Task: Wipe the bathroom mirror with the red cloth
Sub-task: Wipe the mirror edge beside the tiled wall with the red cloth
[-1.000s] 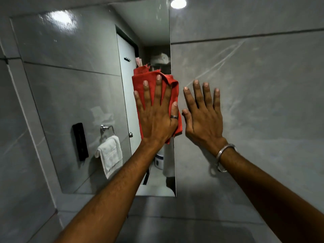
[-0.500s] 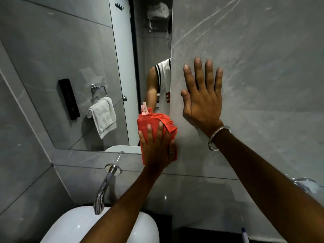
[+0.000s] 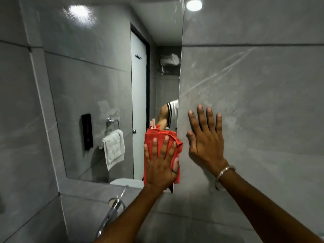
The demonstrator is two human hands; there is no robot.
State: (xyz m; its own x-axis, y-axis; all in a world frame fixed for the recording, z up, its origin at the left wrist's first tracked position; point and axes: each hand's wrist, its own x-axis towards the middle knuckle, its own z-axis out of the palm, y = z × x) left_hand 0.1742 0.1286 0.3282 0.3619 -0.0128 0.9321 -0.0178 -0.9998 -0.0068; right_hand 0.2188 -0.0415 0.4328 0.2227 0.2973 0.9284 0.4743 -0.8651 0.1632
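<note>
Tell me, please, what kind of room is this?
Most likely a bathroom: a wall mirror set in grey tiles, a white towel on a ring reflected in it, and a chrome tap below the mirror.

Chrome tap (image 3: pixel 112 213), grey tiled wall (image 3: pixel 254 102)

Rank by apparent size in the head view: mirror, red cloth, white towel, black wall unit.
1. mirror, largest by far
2. red cloth and white towel: look alike; the cloth is partly hidden under the left hand and the towel is only a reflection, so unranked
3. black wall unit, smallest
</note>
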